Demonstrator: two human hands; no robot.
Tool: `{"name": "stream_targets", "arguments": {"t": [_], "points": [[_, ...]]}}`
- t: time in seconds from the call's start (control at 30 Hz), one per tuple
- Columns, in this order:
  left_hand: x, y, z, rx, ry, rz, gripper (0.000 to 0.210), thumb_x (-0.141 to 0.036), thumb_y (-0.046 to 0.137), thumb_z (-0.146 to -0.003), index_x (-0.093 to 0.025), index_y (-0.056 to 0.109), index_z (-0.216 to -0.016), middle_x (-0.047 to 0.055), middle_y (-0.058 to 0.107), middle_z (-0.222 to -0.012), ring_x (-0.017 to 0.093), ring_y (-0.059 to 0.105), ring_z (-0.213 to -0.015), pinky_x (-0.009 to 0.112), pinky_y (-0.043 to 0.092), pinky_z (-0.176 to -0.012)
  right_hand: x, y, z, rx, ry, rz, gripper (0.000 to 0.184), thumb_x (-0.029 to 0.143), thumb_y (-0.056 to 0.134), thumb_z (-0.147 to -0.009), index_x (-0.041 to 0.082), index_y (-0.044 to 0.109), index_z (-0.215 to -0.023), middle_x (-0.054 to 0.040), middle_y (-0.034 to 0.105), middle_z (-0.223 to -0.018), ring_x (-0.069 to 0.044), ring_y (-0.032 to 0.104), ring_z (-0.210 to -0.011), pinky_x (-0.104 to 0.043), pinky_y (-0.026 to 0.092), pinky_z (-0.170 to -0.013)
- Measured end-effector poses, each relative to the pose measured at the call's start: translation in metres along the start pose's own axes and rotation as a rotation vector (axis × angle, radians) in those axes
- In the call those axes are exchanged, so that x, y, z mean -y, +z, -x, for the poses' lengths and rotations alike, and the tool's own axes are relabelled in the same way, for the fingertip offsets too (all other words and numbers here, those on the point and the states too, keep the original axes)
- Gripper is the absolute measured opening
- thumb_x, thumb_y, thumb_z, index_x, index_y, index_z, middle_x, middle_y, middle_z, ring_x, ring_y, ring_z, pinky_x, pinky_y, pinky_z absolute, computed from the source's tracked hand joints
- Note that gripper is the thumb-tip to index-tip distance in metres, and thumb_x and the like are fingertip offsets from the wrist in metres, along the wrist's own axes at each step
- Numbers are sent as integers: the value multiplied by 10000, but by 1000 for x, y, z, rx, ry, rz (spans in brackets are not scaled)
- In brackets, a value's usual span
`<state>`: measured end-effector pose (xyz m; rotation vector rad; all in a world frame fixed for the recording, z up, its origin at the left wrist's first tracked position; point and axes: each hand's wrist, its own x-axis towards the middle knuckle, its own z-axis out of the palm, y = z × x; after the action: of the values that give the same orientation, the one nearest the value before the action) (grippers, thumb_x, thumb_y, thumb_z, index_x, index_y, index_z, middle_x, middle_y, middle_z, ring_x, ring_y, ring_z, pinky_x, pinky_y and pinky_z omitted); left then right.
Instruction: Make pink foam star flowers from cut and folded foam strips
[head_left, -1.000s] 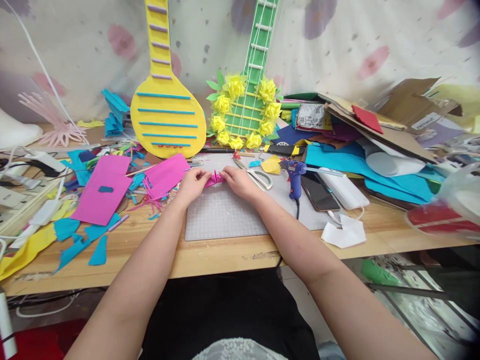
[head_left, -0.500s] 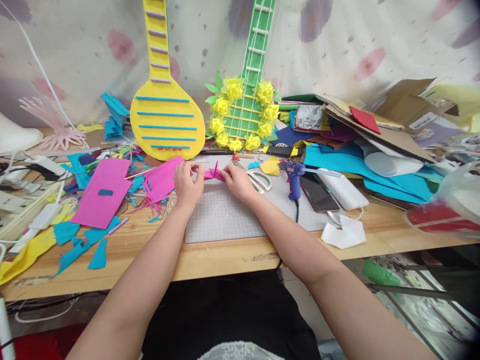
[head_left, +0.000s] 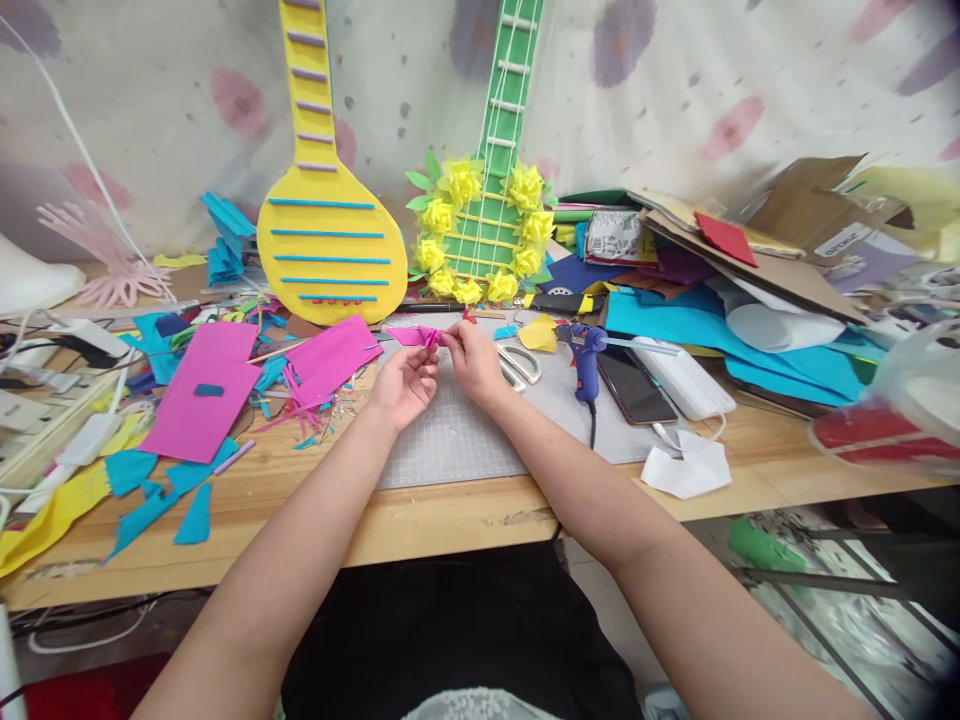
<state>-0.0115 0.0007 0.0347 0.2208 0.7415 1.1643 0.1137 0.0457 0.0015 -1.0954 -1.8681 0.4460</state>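
A magenta paper strip [head_left: 409, 335], folded and gathered at its right end, is held above the grey cutting mat [head_left: 450, 440]. My right hand [head_left: 476, 362] pinches the gathered end between thumb and fingertips. Turned partly palm-up, my left hand [head_left: 405, 388] has its curled fingers at the same gathered end from below, and the strip's loose end points left above it. The scissors [head_left: 517, 365] lie just right of my right hand, their blades hidden behind it. A larger magenta sheet [head_left: 334, 355] rests to the left.
Behind stand a yellow paper guitar [head_left: 334, 235] and a green one [head_left: 487, 215] with yellow flowers. To the right are a blue glue gun [head_left: 583, 365], a phone [head_left: 637, 388] and a white power bank [head_left: 686, 378]. Blue scraps [head_left: 193, 515] and magenta paper [head_left: 202, 390] cover the left.
My left hand has rolled palm-up and shifted right and down, off the strip's left end to its gathered part. That left end now sticks out free. My right hand keeps its pinch.
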Motion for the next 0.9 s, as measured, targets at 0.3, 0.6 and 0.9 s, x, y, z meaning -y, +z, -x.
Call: {"name": "stream_targets", "arguments": {"t": [0.3, 0.6, 0.9], "points": [[-2, -9, -7, -30, -28, 36, 198, -181, 447, -870, -119, 564, -723, 6, 538, -595, 68, 535, -503, 137, 447, -406, 5, 0, 0, 96, -62, -53, 158, 266, 428, -896, 190, 538, -812, -53, 624, -862, -166, 548, -824, -288, 408, -752], [-1, -11, -11, -68, 1, 64, 218, -124, 445, -886, -131, 580, -715, -5, 531, -572, 47, 524, -511, 143, 496, -522, 6, -6, 0, 182, -43, -110, 188, 301, 425, -896, 193, 550, -805, -44, 620, -861, -151, 537, -808, -272, 410, -754], [-1, -10, -10, -10, 14, 78, 213, -102, 425, -886, -115, 592, -753, 4, 512, -606, 44, 491, -525, 133, 466, -506, 2, -5, -1, 185, -55, -142, 213, 325, 415, -894, 189, 546, -796, -40, 607, -829, -150, 538, -789, -268, 409, -741]]}}
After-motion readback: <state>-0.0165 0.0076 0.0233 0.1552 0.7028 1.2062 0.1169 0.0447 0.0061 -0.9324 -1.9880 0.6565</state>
